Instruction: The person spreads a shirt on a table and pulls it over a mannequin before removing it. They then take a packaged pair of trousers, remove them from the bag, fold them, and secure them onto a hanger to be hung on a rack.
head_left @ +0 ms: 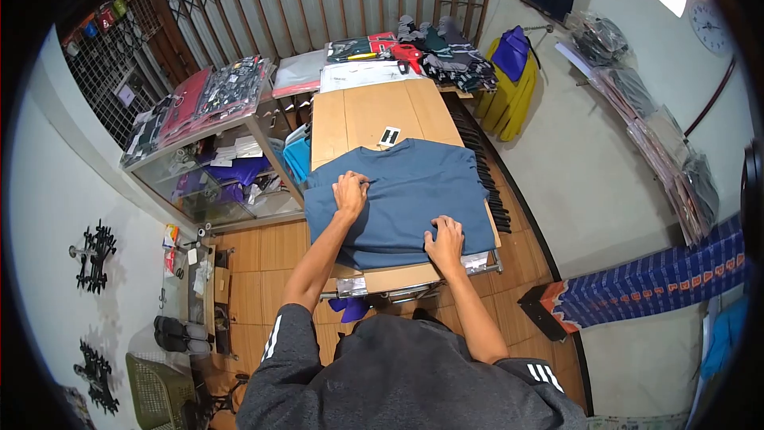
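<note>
A blue-grey T-shirt [406, 191] lies spread over a cardboard-topped table [382, 111], its neckline toward the far end. On its left part, my left hand [350, 193] is closed, with bent fingers pinching a fold of the fabric. Nearer the front edge on the right, my right hand [446, 240] has its fingers curled into the shirt, with the thumb at the side. Wrinkles run across the cloth between both hands. Just beyond the collar sits a small white card with dark marks [389, 136].
A glass display case [231, 167] with packed garments on top stands at the left. Behind the table are a red tape dispenser [407, 56] and piled dark clothes [450, 56]. A long blue box [637, 275] juts in from the right. Black hangers [485, 167] line the table's right side.
</note>
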`<action>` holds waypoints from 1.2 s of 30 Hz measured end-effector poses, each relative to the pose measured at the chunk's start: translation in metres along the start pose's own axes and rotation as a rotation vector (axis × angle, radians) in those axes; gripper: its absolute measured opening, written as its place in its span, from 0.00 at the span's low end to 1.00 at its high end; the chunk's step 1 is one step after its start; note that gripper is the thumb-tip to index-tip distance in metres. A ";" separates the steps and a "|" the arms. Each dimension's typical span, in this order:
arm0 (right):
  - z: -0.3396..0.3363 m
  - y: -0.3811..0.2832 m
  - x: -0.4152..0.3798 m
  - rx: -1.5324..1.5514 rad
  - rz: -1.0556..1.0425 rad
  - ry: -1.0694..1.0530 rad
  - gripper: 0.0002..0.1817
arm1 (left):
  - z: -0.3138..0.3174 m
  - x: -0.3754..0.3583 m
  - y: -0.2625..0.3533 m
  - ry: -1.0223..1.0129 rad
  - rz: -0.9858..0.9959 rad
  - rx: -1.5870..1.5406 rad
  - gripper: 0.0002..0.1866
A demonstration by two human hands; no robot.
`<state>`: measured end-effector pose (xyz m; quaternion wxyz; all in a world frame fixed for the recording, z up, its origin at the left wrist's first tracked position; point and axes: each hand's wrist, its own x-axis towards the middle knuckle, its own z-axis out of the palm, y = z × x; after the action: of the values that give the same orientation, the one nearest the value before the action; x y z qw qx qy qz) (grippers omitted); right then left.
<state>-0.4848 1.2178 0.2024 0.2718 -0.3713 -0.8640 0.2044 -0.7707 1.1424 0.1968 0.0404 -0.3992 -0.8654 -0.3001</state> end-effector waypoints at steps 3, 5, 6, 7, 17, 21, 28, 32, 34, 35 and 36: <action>-0.001 -0.005 -0.001 0.014 0.010 0.004 0.18 | -0.003 -0.007 0.002 0.040 0.082 -0.014 0.06; -0.003 -0.008 0.000 0.035 0.040 -0.006 0.21 | -0.010 -0.015 0.009 0.032 0.145 -0.047 0.04; -0.006 -0.013 0.001 0.059 0.050 0.003 0.23 | -0.016 -0.022 0.014 0.008 0.174 -0.080 0.03; -0.009 -0.020 0.001 0.086 0.060 0.011 0.25 | -0.022 -0.030 0.019 -0.015 0.202 -0.111 0.02; -0.007 -0.055 -0.028 0.200 -0.112 -0.070 0.29 | -0.117 -0.077 0.076 -0.996 0.207 -0.691 0.12; -0.020 -0.060 -0.060 0.201 -0.110 0.006 0.20 | -0.066 -0.045 0.045 -0.512 0.293 -0.496 0.18; -0.065 -0.063 -0.130 0.200 0.020 -0.016 0.21 | 0.013 0.005 0.021 -0.159 0.178 -0.016 0.33; -0.082 -0.060 -0.167 0.195 0.107 0.017 0.21 | 0.017 0.016 0.020 -0.325 0.114 0.081 0.26; -0.088 -0.057 -0.181 0.204 0.140 0.042 0.21 | 0.014 0.020 0.024 -0.382 0.108 0.125 0.23; -0.092 -0.056 -0.187 0.196 0.158 0.054 0.21 | 0.012 0.020 0.025 -0.394 0.118 0.134 0.22; -0.098 -0.057 -0.191 0.188 0.175 0.066 0.21 | 0.010 0.020 0.025 -0.404 0.127 0.143 0.21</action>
<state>-0.3434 1.0524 0.2486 0.3147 -0.4246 -0.7960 0.2950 -0.7652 1.1738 0.2071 -0.0868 -0.5012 -0.8481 -0.1485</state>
